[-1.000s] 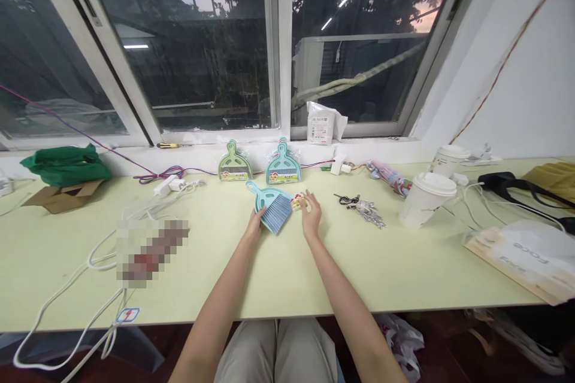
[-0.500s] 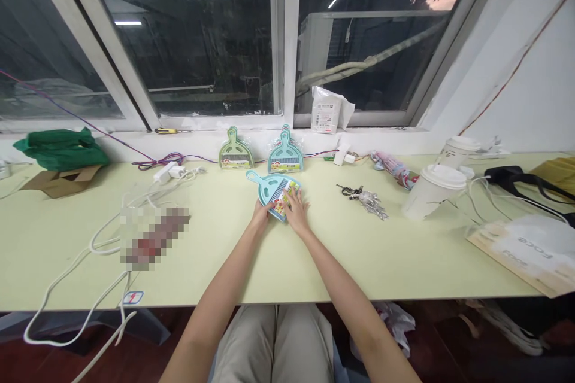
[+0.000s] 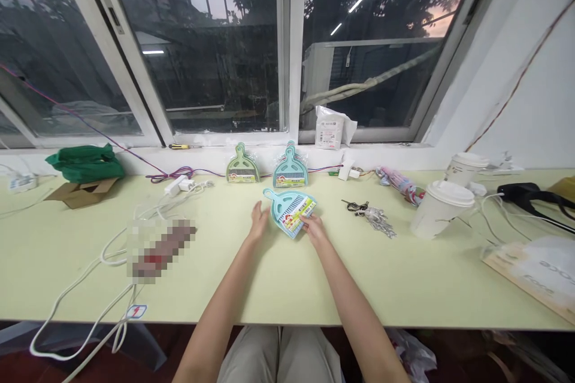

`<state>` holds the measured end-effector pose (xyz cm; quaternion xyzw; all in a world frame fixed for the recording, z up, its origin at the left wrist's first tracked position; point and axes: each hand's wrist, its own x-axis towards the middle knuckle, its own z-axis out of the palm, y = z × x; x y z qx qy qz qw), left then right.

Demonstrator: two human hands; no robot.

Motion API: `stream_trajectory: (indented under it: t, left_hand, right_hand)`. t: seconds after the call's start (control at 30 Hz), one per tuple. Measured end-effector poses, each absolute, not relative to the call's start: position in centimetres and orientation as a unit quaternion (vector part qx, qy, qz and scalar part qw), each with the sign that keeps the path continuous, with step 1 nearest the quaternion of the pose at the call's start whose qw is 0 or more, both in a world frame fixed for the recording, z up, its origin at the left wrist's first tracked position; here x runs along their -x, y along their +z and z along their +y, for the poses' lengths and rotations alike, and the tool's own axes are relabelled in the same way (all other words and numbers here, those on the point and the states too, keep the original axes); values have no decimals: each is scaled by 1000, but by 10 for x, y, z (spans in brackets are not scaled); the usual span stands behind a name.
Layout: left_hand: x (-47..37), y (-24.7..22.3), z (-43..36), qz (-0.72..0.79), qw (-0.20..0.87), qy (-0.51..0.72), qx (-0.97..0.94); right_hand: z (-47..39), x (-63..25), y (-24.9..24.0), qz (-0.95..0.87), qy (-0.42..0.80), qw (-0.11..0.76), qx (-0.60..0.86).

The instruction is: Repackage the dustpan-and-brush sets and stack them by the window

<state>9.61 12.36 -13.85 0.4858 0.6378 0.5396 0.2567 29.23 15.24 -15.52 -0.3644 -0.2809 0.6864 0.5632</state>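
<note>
Blue dustpan set (image 3: 291,211): centre of the frame, flat on the table (image 3: 278,269), handle toward the upper left, a colourful label card across its lower part.
Right hand (image 3: 314,228): just below and right of the blue dustpan set, fingertips on its lower right edge at the label card; whether it pinches the card or only presses it cannot be told.
Left hand (image 3: 258,224): just left of the blue dustpan set, fingers stretched out and loose, grasping nothing; whether it touches the pan's edge cannot be told.
Green dustpan set (image 3: 242,166): above centre, propped upright against the sill wall, handle up.
Second blue set (image 3: 290,167): just right of the green dustpan set, also propped upright, handle up.
Keys (image 3: 371,213): right of centre, on the table, a dark ring with silvery pieces.
Cups (image 3: 438,209): right of the frame, two white lidded paper cups, the nearer one tilted, the farther one behind it.
White packet (image 3: 330,127): on the window sill, upper centre right.
Screwdriver (image 3: 182,146): on the sill, upper centre left, yellow handle.
Green bag (image 3: 85,163): left of the frame, lying over a flattened piece of cardboard (image 3: 81,194).
White cable (image 3: 90,287): lower left, looping over the table and past its front edge.
Black strap (image 3: 534,197): far right, on the table.
Book (image 3: 534,275): lower right, partly under clear plastic.
</note>
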Motion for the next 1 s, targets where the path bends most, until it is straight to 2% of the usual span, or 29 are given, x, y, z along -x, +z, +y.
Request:
stream_trajectory:
  t: [0.07,0.2,0.37,0.5,0.63,0.8,0.87,1.0]
  left_hand:
    - [-68,-134,129,704,156,498,-482]
    - [17,-121,133,818,-35,312,-482]
    - [131,-105,113,901,-167,153,-370]
    - [174,-98,94,913,-164,81,-365]
    - [167,-99,98,887,-180,49,-422]
    - [142,-101,124,900,-79,2,-428]
    - [134,-100,129,894,-67,3,-442]
    - [111,-95,128,877,-110,47,-466]
  right_hand:
    - [154,-295,-155,-259,678,581,367]
    - [160,-297,-155,-237,663,612,361]
    - [168,-296,-160,-254,670,601,355]
    - [171,-295,-164,-258,676,589,360]
    - [171,-294,-163,-264,673,588,363]
    - [169,-294,-158,-264,681,581,358]
    - [168,-294,-157,-262,674,592,357]
    - [167,-291,-158,-266,659,603,362]
